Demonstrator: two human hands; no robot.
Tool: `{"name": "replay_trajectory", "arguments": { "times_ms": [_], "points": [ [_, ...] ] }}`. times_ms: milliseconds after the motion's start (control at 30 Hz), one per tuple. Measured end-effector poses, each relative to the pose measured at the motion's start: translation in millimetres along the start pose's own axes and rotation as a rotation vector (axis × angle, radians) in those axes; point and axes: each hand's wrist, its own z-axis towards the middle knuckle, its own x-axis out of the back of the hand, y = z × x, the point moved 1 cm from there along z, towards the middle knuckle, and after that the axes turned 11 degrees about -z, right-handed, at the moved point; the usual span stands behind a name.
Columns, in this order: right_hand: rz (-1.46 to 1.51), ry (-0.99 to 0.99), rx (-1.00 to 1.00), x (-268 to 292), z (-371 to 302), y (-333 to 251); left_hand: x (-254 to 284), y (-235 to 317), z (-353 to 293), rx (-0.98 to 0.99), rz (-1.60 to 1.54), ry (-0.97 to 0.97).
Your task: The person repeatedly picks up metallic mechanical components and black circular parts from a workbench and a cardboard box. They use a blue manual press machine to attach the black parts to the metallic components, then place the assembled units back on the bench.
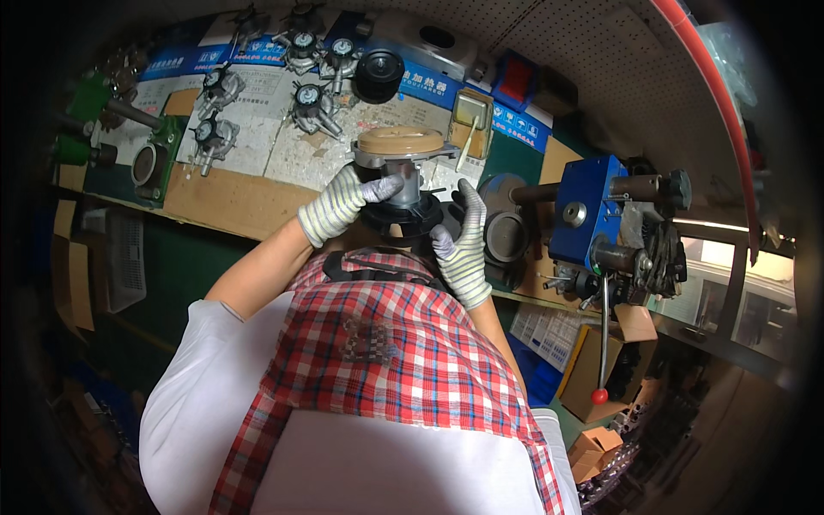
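Note:
In front of my apron stands a grey metal housing (401,182) with a wide flange and a round tan disc (399,140) on top. Its lower end meets a black ring-shaped base (402,219). My left hand (342,202), in a striped knit glove, is closed around the housing's left side, thumb across the grey stem. On the other side, my gloved right hand (464,249) has its thumb and fingers apart beside the black base; whether it touches the base is unclear. A thin dark rod (439,190) sticks out toward it.
A blue lever press (586,210) with a red-knobbed handle (599,396) stands at right. Several metal castings with dial-like tops (316,101) lie on the cardboard-covered bench (219,196). A tray with a brush (471,129) sits behind the housing; a green fixture (159,159) is at left.

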Motion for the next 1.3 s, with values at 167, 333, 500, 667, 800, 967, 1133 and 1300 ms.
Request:
{"name": "replay_trajectory", "arguments": {
  "times_ms": [167,333,500,667,800,967,1133,1300],
  "points": [
    [0.083,-0.057,-0.029,-2.5,2.2,-10.1,6.9,-4.1,1.1,-0.042,-0.049,-0.007],
    [0.040,-0.118,0.010,-15.6,6.3,-14.9,16.6,-14.0,5.0,0.003,-0.076,-0.026],
    [0.030,-0.131,0.035,-22.1,7.0,-8.0,16.8,-14.1,4.4,0.001,-0.053,-0.021],
    [-0.044,-0.085,0.036,-14.9,7.0,-14.4,21.0,-19.0,5.2,-0.070,0.082,0.022],
    [-0.072,0.058,0.004,-13.1,8.9,-28.3,70.3,-90.3,17.1,-0.316,0.684,0.142],
    [0.499,0.042,-0.725,-53.8,44.0,-23.6,52.6,-114.2,5.0,-0.356,1.275,0.304],
    [0.187,0.118,-0.773,-85.2,77.6,25.5,60.0,-96.5,-29.6,-0.349,0.850,0.172],
    [-0.254,-0.176,-0.473,-121.2,79.8,82.1,169.8,-140.6,-51.2,-0.405,1.275,0.166]
  ]
}}
